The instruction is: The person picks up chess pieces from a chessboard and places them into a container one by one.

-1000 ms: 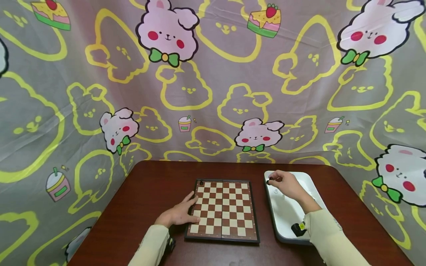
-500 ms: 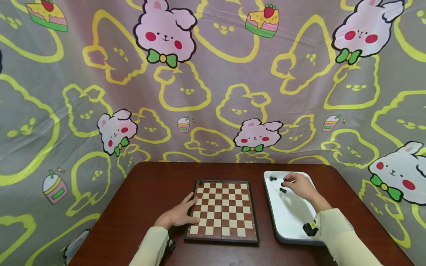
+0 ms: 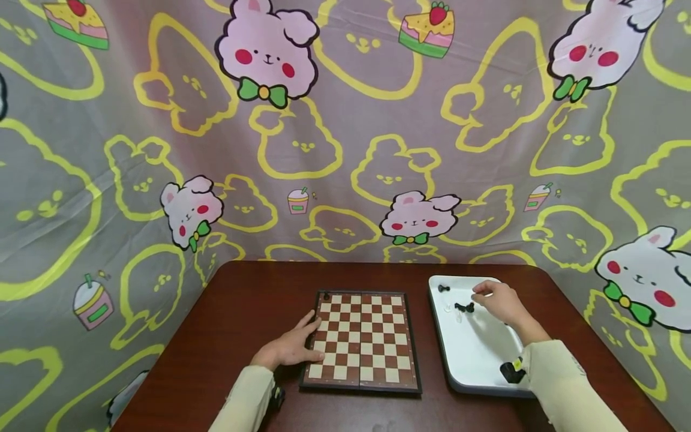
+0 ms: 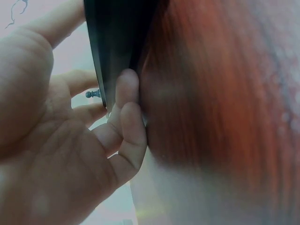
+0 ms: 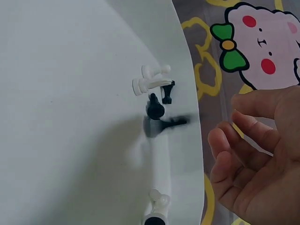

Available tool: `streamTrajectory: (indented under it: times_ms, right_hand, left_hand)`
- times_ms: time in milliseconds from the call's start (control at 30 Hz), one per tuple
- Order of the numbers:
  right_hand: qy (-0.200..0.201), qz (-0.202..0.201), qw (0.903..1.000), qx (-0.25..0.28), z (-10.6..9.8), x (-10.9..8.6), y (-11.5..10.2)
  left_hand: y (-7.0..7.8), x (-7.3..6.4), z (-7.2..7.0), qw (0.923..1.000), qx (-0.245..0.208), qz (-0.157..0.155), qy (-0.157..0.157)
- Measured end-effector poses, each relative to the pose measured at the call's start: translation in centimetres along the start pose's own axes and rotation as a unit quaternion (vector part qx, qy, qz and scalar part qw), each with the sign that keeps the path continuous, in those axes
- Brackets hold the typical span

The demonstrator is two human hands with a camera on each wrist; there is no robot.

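Note:
My left hand [image 3: 288,349] rests on the left edge of the chessboard [image 3: 367,342], its thumb on top and the fingers spread along the side. In the left wrist view, two fingertips lie against the board's dark side. A black pawn [image 4: 93,94] stands in the board's far left corner. Over the far part of the white tray [image 3: 480,354] hovers my right hand [image 3: 502,303], fingers loosely bent and nothing between them. Black chess pieces [image 3: 464,308] lie in the tray to its left. A blurred black chess piece [image 5: 164,125] is near them in the right wrist view.
Another black chess piece [image 3: 444,288] lies near the tray's far left corner. White chess pieces [image 5: 146,86] lie beside the black ones. The brown table [image 3: 243,318] carries both board and tray. A patterned curtain [image 3: 335,150] hangs behind and at the sides.
My right hand has moved rightward across the tray, letting go of a black chess piece it held earlier. More black pieces now show lying together there. My left hand stays on the board's edge.

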State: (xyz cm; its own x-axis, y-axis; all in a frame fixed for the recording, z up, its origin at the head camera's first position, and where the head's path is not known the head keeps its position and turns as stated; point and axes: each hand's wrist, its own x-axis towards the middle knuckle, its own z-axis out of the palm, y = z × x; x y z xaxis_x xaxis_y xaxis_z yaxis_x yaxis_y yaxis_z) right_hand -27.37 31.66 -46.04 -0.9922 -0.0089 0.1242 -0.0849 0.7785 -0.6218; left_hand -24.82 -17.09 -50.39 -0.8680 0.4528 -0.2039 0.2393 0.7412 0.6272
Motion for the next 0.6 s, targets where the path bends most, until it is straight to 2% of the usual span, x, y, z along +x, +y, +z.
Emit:
streamTrajectory:
  times_ms: [267,433,600]
  right_hand:
    - [-0.009,0.016,0.9997,0.015,0.0,0.0,-0.7]
    - [0.004,-0.021,0.9995,0.022,0.6,0.2,-1.9]
    - [0.008,-0.053,0.9978,0.038,1.8,0.8,-4.2]
  left_hand:
    - [-0.2,-0.1,0.1,1.0,-0.004,-0.001,-0.002]
    - [-0.2,-0.1,0.2,1.0,-0.001,-0.002,-0.001]
    - [-0.1,0.0,0.1,1.0,0.001,0.003,0.001]
